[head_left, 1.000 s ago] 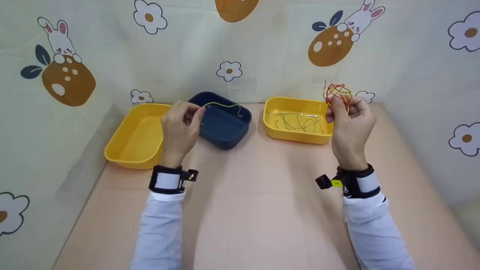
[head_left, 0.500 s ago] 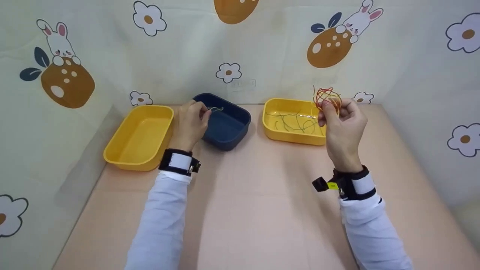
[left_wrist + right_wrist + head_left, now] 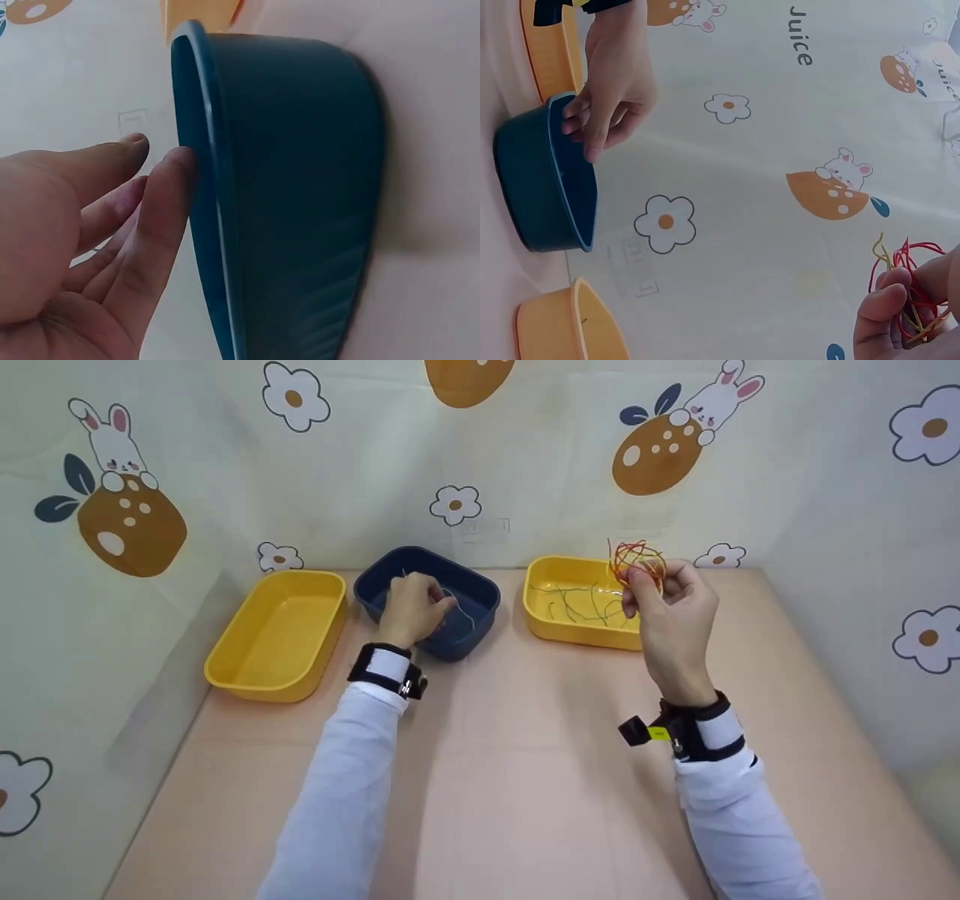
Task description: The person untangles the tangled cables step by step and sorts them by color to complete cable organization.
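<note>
Currently, right fingers [image 3: 883, 304] pinch a wire tangle [image 3: 636, 556] jutting above them; left fingers [image 3: 159, 210] stand parted.

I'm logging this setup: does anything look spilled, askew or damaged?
Nothing looks spilled or damaged. Only the navy bin stands out: it sits at a slant to the patterned backdrop, while the right yellow bin lies nearly parallel.

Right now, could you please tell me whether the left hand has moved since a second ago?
Yes: in the head view, the left hand has moved right, away from the leftmost yellow tray, whose edge it overlapped then.
</note>
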Action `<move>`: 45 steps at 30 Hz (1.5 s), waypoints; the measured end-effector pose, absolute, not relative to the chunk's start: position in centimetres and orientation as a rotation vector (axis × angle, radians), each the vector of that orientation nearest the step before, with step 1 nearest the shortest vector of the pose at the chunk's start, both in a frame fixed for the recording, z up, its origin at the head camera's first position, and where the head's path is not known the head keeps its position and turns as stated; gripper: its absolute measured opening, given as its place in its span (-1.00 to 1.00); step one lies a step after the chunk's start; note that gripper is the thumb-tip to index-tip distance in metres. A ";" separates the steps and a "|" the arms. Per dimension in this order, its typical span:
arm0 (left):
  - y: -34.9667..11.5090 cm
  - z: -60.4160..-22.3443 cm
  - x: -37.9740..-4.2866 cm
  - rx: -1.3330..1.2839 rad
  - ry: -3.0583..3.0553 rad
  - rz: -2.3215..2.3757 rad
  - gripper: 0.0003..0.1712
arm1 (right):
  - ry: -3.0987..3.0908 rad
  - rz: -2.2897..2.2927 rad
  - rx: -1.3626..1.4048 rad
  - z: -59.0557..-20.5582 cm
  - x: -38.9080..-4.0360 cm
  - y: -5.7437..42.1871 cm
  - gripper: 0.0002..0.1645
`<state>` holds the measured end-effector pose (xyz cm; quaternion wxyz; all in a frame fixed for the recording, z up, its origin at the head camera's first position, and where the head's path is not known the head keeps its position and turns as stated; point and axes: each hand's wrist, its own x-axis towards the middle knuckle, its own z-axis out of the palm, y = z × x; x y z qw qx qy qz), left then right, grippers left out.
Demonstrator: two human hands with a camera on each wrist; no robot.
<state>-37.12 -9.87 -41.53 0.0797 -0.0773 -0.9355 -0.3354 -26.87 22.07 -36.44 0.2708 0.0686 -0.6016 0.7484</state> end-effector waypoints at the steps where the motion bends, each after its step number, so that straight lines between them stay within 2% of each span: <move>1: -9.8 -41.6 -37.0 -0.253 -2.778 -1.000 -0.77 | -1.629 2.017 0.197 -36.5 -26.9 22.0 -0.81; 7: -8.2 -41.0 -34.9 -0.494 -2.550 -1.073 -0.80 | -1.733 2.036 0.275 -36.7 -26.8 21.9 -0.74; 13: -5.2 -38.9 -30.8 -0.779 -2.342 -1.285 -0.85 | -1.881 2.006 0.399 -36.6 -26.4 21.3 -0.73; 18: -3.1 -37.6 -28.1 -0.944 -2.186 -1.466 -0.80 | -1.907 1.965 0.488 -36.6 -26.0 20.3 -0.77; 33: -1.2 -38.4 -26.0 -0.868 -2.052 -1.774 -0.86 | -1.937 1.811 0.700 -37.3 -25.1 18.7 -0.83; 45: -1.5 -38.0 -26.2 -0.901 -1.959 -2.071 -0.82 | -1.953 1.835 0.599 -37.2 -25.3 18.7 -0.82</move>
